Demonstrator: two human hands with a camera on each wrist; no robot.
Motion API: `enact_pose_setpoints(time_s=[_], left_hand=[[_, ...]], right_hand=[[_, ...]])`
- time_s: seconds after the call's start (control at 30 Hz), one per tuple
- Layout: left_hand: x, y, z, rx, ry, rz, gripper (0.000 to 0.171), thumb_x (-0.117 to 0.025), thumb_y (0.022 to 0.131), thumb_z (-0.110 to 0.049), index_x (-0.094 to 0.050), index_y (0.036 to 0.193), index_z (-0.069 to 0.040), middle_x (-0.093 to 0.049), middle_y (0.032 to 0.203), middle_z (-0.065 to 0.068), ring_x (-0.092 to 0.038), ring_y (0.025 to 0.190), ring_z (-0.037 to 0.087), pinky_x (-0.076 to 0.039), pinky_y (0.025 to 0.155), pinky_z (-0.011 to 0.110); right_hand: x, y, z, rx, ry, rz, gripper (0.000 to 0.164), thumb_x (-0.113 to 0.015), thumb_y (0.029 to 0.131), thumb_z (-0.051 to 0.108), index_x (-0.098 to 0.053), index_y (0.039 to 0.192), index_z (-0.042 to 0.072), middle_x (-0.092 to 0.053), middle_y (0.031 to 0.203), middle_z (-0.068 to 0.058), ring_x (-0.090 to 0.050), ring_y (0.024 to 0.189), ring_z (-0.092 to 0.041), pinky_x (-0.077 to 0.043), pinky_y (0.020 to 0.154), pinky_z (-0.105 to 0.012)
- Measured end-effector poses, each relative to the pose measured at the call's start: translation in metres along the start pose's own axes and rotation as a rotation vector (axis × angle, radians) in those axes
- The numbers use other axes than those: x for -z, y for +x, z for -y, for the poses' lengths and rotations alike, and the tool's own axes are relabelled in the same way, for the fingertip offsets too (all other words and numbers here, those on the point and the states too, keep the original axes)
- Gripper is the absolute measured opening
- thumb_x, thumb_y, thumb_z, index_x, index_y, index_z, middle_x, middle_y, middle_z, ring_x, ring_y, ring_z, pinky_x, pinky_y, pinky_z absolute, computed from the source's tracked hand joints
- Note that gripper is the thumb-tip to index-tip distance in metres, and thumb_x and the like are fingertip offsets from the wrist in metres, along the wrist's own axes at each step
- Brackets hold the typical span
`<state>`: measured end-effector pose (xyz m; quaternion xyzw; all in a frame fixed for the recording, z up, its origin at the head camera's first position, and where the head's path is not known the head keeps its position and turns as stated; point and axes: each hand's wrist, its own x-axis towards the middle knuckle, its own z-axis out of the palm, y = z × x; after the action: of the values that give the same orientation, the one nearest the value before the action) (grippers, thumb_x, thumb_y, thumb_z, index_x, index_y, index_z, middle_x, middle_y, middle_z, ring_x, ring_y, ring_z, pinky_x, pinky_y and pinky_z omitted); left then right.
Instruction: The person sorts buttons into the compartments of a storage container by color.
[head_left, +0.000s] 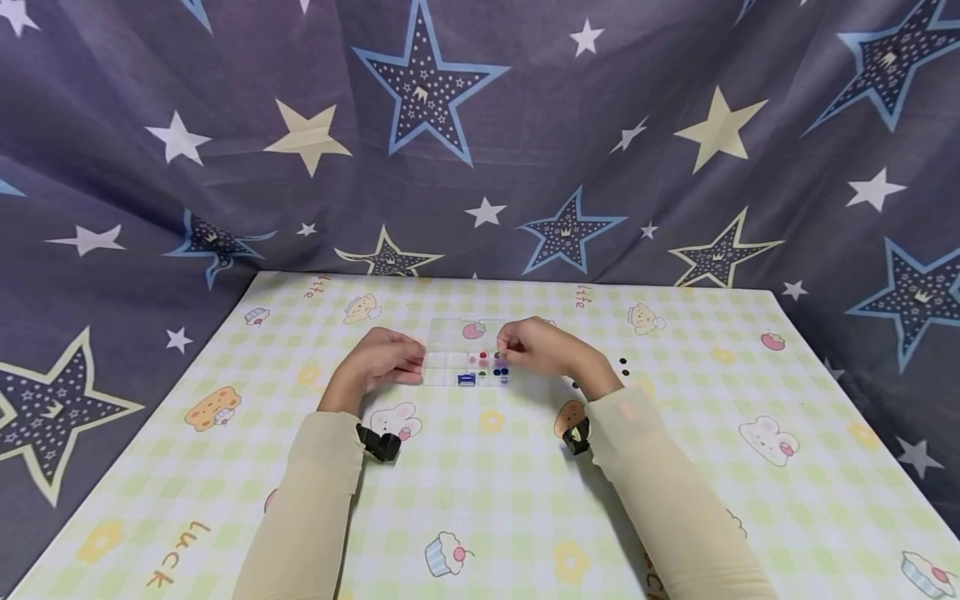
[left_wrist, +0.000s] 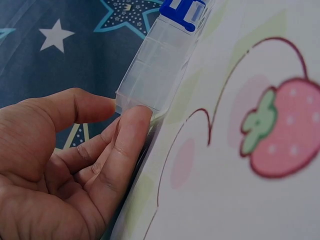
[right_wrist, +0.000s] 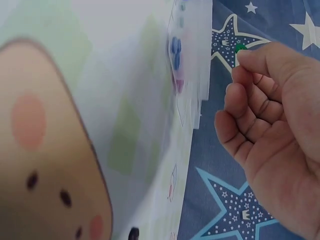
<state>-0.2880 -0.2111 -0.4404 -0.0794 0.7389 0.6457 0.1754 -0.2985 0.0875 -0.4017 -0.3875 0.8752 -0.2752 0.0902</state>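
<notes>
A clear plastic compartment box (head_left: pixel 447 361) lies on the table with its transparent lid raised at the back. Pink, green, blue and purple small round pieces sit in its right-hand compartments, and a blue latch (head_left: pixel 467 380) shows at the front. The left hand (head_left: pixel 382 357) holds the box's left end between thumb and fingers; the left wrist view shows the thumb and a finger on its corner. Above the right compartments, the right hand (head_left: pixel 543 343) pinches a small green button (right_wrist: pixel 241 47) between thumb and index finger, its other fingers curled.
Several small dark round pieces (head_left: pixel 623 361) lie on the table to the right of the box, some near the right wrist. A checked, cartoon-printed cloth (head_left: pixel 491 500) covers the table. Behind it hangs a dark star-patterned curtain (head_left: pixel 480 175).
</notes>
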Motion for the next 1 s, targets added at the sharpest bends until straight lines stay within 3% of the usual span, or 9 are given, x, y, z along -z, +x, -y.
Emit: enact_pose_setpoints(time_s=[0.1,0.37,1.0], left_hand=[[0.0,0.0,0.0,0.0,-0.001,0.003,0.033,-0.065,0.096,-0.005,-0.062,0.124,0.013,-0.066,0.094,0.015,-0.067,0.073,0.018,-0.067,0.072,0.03],[0.002,-0.001,0.0,-0.002,0.004,-0.003,0.035,-0.065,0.096,-0.005,-0.062,0.125,0.013,-0.066,0.091,0.013,-0.067,0.074,0.018,-0.067,0.073,0.03],[0.002,-0.001,-0.001,0.0,0.011,0.004,0.035,-0.064,0.097,-0.005,-0.061,0.127,0.013,-0.066,0.093,0.014,-0.067,0.074,0.018,-0.067,0.074,0.03]], right_hand=[[-0.002,0.003,0.004,-0.002,0.011,0.009,0.01,-0.063,0.101,0.008,-0.065,0.094,0.003,-0.051,0.067,0.005,-0.043,0.064,-0.009,-0.042,0.066,-0.025],[-0.009,0.011,0.012,0.002,0.028,0.027,0.012,-0.061,0.1,0.007,-0.063,0.089,0.011,-0.056,0.069,0.005,-0.043,0.062,-0.007,-0.041,0.062,-0.023],[-0.012,0.008,0.013,-0.019,0.027,0.001,0.01,-0.065,0.1,0.01,-0.071,0.095,0.004,-0.064,0.073,0.003,-0.048,0.063,-0.008,-0.045,0.063,-0.024]])
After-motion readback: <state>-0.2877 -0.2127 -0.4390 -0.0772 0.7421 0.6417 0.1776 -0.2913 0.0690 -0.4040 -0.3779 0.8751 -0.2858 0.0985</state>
